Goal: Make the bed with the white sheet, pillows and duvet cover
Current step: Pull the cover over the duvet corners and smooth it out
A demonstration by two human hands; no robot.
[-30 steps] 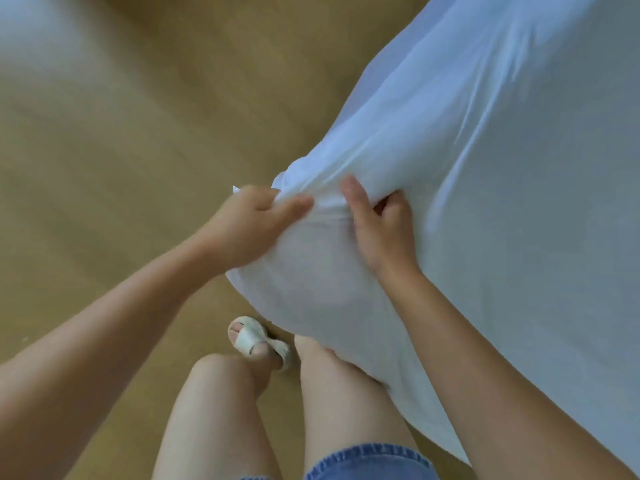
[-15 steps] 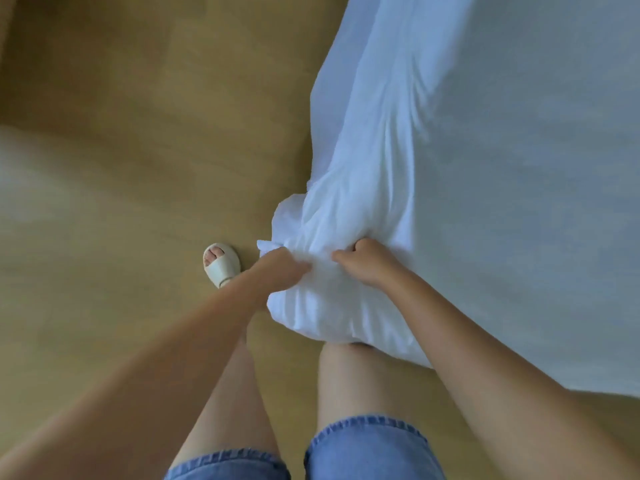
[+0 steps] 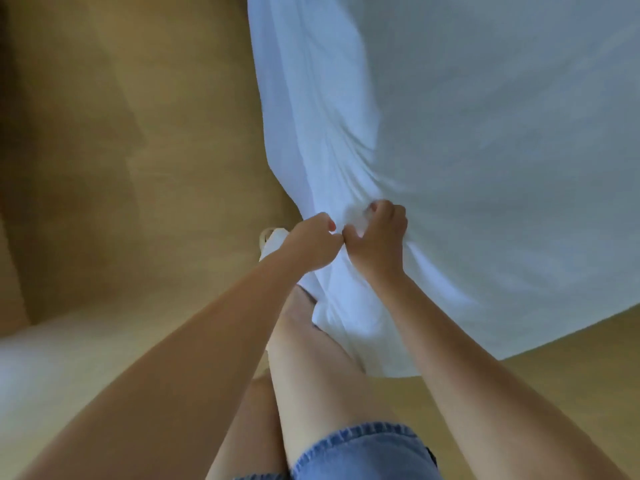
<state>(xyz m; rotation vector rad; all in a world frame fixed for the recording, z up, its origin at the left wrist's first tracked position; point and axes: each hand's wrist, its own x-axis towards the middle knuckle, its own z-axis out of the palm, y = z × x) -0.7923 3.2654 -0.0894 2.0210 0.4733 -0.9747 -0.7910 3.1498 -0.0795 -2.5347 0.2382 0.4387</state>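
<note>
Both hands meet at the near corner of the bed, where the thin white cotton sheet (image 3: 450,133) spreads across the mattress and hangs toward the tan wooden floor (image 3: 138,168). The left hand (image 3: 311,244) and right hand (image 3: 379,237) have their fingers curled tight, pinching bunched fabric side by side, probably to draw the slack corner taut before tucking it.

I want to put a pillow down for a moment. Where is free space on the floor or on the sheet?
The wooden floor to the left of the white sheet is bare. The flat sheet top to the right of the hands is also free. It is crowded at the corner, where the left hand and right hand bunch the fabric above the legs.
</note>
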